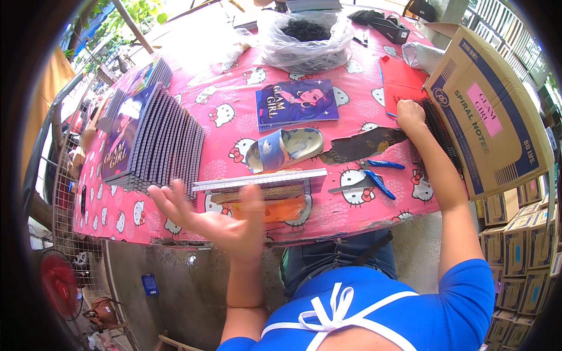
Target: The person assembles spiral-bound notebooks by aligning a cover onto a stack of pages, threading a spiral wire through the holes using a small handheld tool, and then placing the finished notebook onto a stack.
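My left hand (213, 225) is raised over the near edge of the table, palm up and fingers spread, with nothing in it. It is nearest to a notebook (260, 179) seen edge-on, beside a wooden block (257, 195) and an orange piece (269, 210). Farther right, my right hand (411, 114) is closed at a bundle of black spiral coils (440, 131); its fingers hide whatever they grip. A red sheet (404, 79) lies just beyond it. A blue slide sandal (285, 148) and a purple-covered notebook (297, 103) lie between the hands.
Stacked notebooks (161, 143) stand at the left. Blue-handled tools (380, 182) lie near a dark flat strip (363, 144). At the far side sits a plastic bag (307, 44) of black coils. A large cardboard box (492, 111) borders the right; more boxes (521, 245) are piled below.
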The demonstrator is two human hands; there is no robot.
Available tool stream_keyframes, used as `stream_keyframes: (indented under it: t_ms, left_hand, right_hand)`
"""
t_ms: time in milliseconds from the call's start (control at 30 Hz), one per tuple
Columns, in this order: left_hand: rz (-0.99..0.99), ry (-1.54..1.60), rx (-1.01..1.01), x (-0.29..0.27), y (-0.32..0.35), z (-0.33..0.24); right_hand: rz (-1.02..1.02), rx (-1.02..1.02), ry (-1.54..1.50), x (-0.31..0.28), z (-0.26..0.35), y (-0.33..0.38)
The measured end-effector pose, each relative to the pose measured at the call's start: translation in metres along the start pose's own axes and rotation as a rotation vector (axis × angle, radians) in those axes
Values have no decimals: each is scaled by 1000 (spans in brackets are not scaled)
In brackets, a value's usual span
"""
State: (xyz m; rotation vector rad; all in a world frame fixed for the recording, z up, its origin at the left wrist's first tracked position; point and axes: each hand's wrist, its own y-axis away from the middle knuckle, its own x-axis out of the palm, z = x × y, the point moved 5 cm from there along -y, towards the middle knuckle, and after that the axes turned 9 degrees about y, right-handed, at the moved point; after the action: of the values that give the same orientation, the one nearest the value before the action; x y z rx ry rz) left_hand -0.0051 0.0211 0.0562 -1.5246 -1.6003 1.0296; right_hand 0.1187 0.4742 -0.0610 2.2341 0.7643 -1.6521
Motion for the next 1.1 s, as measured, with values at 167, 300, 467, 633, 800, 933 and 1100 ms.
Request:
stream_keyframes:
  t_ms: [167, 300, 467, 633, 800, 933, 1100]
  left_hand:
    - [722, -350, 150, 40, 9, -40]
    - [870, -14, -10, 57, 19, -18]
    - [655, 203, -116, 50, 15, -9]
    - [617, 188, -102, 50, 9, -16]
    - [611, 198, -110, 50, 10, -14]
    - [614, 169, -100, 49, 11, -14]
    - [603, 135, -115, 49, 12, -14]
  right_hand:
    - [-224, -68, -157, -20, -5, 8]
    - [-668, -448, -628, -82, 16, 73]
    - [-409, -689, -1180, -157, 72, 191]
    - [-439, -642, -1243, -158, 79, 194]
    - [-249, -813, -1314, -156, 86, 181]
    - [-51, -862, -1286, -159, 88, 174]
    - [-71, -867, -1334, -161, 87, 177]
